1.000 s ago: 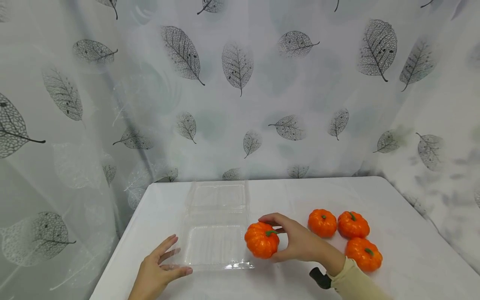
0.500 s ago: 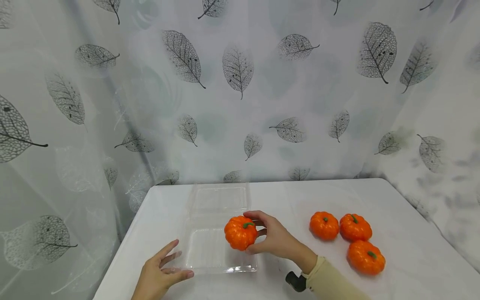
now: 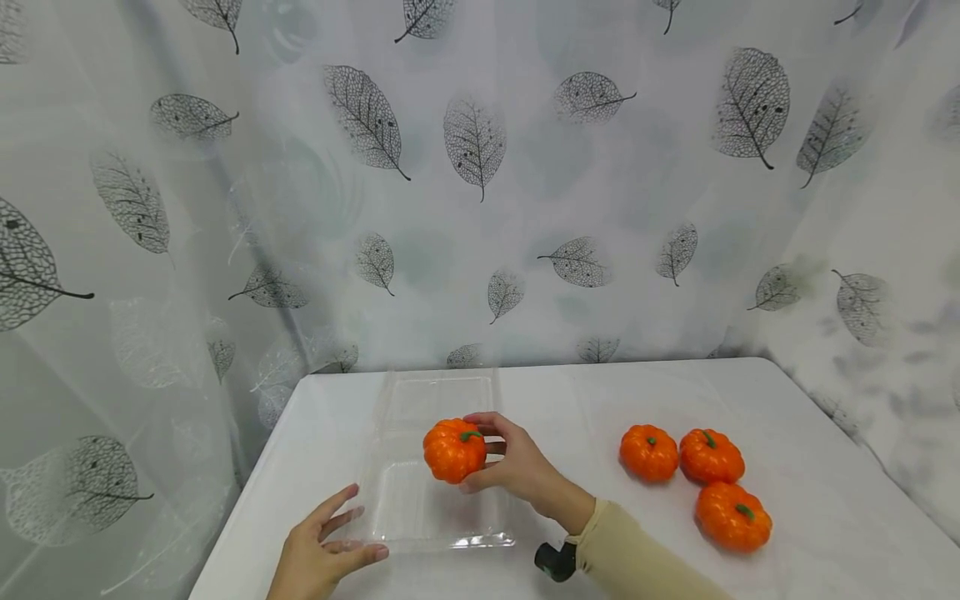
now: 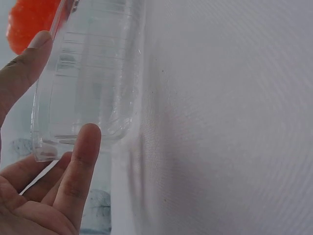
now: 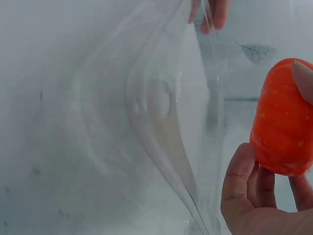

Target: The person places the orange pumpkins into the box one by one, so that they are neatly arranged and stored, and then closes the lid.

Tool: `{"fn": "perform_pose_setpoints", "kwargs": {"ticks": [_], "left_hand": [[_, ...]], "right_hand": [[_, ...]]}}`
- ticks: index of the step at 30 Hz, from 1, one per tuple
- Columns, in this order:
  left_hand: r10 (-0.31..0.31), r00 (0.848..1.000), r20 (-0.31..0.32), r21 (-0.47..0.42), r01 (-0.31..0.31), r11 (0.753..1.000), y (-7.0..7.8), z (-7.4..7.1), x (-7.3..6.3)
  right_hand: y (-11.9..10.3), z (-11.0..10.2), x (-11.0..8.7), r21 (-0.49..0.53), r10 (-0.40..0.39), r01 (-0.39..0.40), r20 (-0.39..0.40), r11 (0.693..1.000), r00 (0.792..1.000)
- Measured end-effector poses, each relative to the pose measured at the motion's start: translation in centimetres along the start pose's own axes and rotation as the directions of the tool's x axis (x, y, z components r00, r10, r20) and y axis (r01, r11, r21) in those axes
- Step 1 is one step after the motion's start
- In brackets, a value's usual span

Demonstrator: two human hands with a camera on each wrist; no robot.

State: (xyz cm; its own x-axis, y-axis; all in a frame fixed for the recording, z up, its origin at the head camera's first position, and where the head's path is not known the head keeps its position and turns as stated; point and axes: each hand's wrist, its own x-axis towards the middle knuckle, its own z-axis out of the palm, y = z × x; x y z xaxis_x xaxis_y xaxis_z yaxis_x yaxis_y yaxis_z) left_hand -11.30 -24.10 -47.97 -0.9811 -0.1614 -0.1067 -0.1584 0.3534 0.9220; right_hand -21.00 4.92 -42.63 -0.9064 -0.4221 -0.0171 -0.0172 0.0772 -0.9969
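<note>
An orange toy pumpkin [image 3: 450, 454] with a green stem is held between the thumb and fingers of my right hand [image 3: 519, 465], above the clear plastic container [image 3: 408, 508]. In the right wrist view the pumpkin [image 5: 283, 122] is raised beside the container's clear wall [image 5: 142, 98]. My left hand [image 3: 317, 546] is at the container's left front corner with fingers spread. From the left wrist, the thumb [image 4: 36, 54] lies along the container's rim, and the other fingers are around its corner. The container's hinged lid [image 3: 438, 398] lies folded back, away from me.
Three more orange pumpkins sit grouped on the right of the white table [image 3: 585, 517]: one on the left [image 3: 648, 454], one at the back [image 3: 711, 457] and one nearer me [image 3: 733, 518]. A leaf-patterned curtain [image 3: 480, 208] hangs behind the table.
My right hand has carried the pumpkin leftward and slightly away from me, from the container's right edge to over its middle. The left hand has stayed at the corner.
</note>
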Motion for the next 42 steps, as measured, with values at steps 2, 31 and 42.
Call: {"fn": "perform_pose_setpoints", "kwargs": {"ticks": [2,31,42], "left_hand": [[0.003,1.0,0.0,-0.008,-0.003,1.0,0.0,0.0,0.0],[-0.095,0.995,-0.023,-0.04,0.094,0.995,0.0,0.4,0.1],[-0.108,0.993,-0.046,-0.025,0.107,0.994,0.1,0.5,-0.1]], "right_hand": [[0.2,0.6,0.2,0.003,0.017,-0.017,-0.013,1.0,1.0],[2.6,6.1,2.7,-0.327,0.149,-0.155,-0.046,0.932,0.988],[3.3,6.3,3.0,-0.296,0.162,-0.171,-0.055,0.94,0.985]]}}
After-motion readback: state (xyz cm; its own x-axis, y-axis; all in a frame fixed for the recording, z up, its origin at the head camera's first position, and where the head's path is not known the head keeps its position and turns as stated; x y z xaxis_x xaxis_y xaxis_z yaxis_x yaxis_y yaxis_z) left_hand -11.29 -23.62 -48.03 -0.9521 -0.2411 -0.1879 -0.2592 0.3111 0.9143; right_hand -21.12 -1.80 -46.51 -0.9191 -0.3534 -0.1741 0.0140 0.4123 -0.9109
